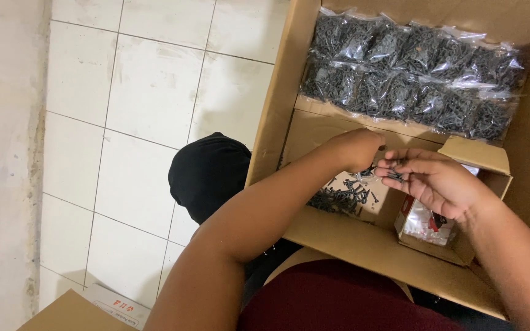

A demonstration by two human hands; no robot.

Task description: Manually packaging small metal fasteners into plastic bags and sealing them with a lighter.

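Over a large cardboard box, my right hand holds a small bunch of black screws in its curled fingers. My left hand reaches in from the left, fingertips pinching at that same bunch. Beneath them a loose pile of black screws lies on the box floor. Several clear bags of black screws are stacked along the box's far side.
A smaller open carton with clear plastic packets sits inside the box at right. A black cloth bundle lies on the white tiled floor left of the box. Another cardboard flap shows at bottom left.
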